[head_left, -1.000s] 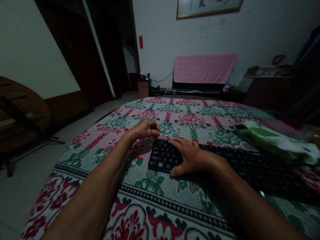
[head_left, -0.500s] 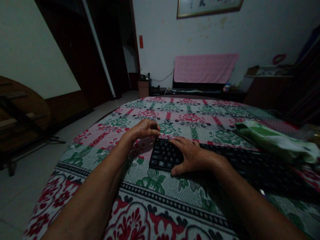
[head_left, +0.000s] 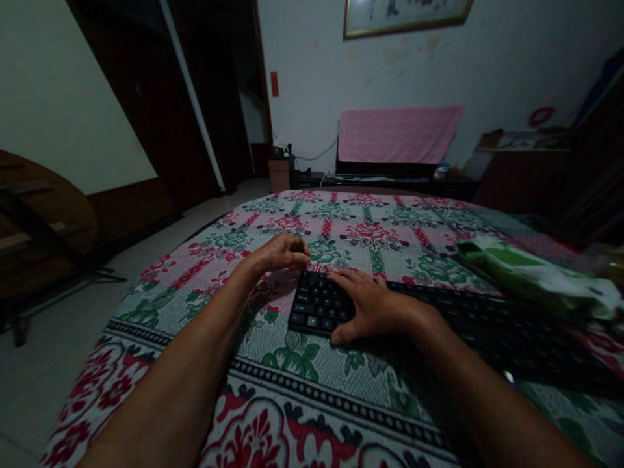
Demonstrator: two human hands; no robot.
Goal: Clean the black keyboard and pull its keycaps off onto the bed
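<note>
Floral cloth [head_left: 244, 242] supports the keyboard [head_left: 487, 322], likely light, stiff and best held by its long edges; your right hand [head_left: 373, 305] spans it, spread wide, while your left hand [head_left: 283, 252] curls near its far-left corner, contents unclear.

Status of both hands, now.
Left hand: curled beside the keyboard; whether it holds anything cannot be told.
Right hand: open, spread across the keyboard.

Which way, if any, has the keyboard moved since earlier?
No, the keyboard holds the same spot against the green flower printed beside it on the tablecloth.
</note>
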